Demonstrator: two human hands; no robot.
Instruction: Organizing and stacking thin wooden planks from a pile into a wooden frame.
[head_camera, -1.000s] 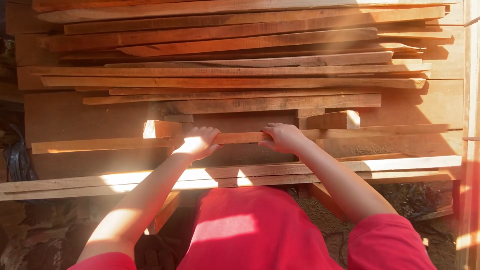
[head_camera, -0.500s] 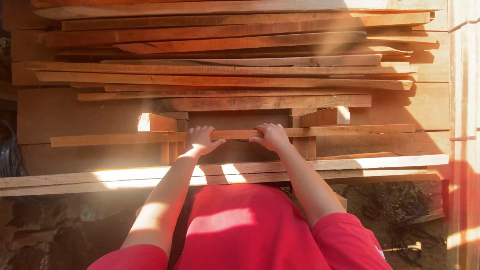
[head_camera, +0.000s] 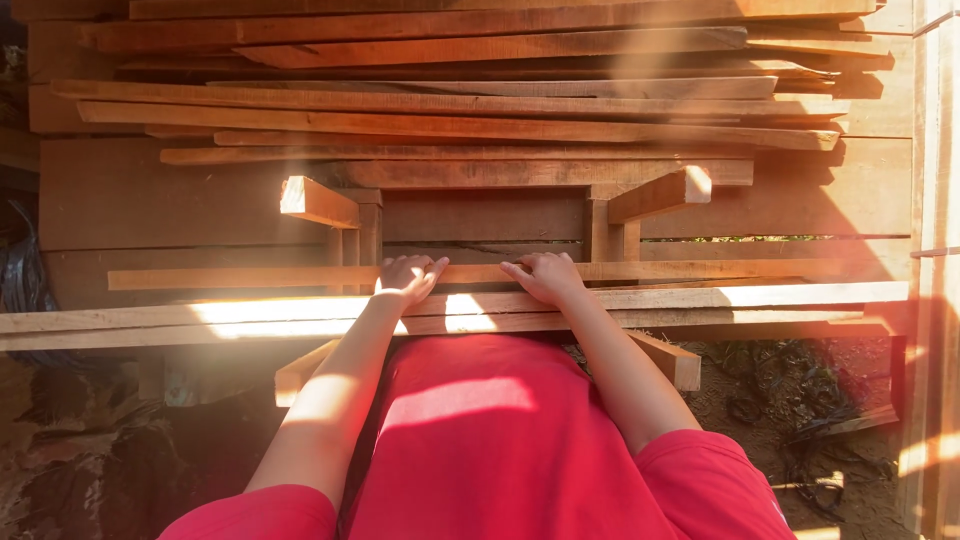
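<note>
Since the earlier frame, the thin wooden strip (head_camera: 250, 277) has come nearer to the person, and it now lies just behind the two long planks (head_camera: 760, 298) at the near edge of the lumber pile, where before it sat farther back. Both hands have travelled with it. Left hand (head_camera: 405, 280): fingers curled over the strip's top, palm on its near face, gripping it. Right hand (head_camera: 545, 275): fingers likewise wrapped over the strip, a little apart from the left. Strip: level, running left to right, its ends reaching well past both hands. Behind it, two short wooden blocks (head_camera: 318, 201) jut toward the viewer from upright posts. Farther back, a stack of long boards (head_camera: 450, 100) fills the far edge. Red shirt (head_camera: 480, 440) in the foreground; bare ground (head_camera: 800, 400) at the right.
</note>
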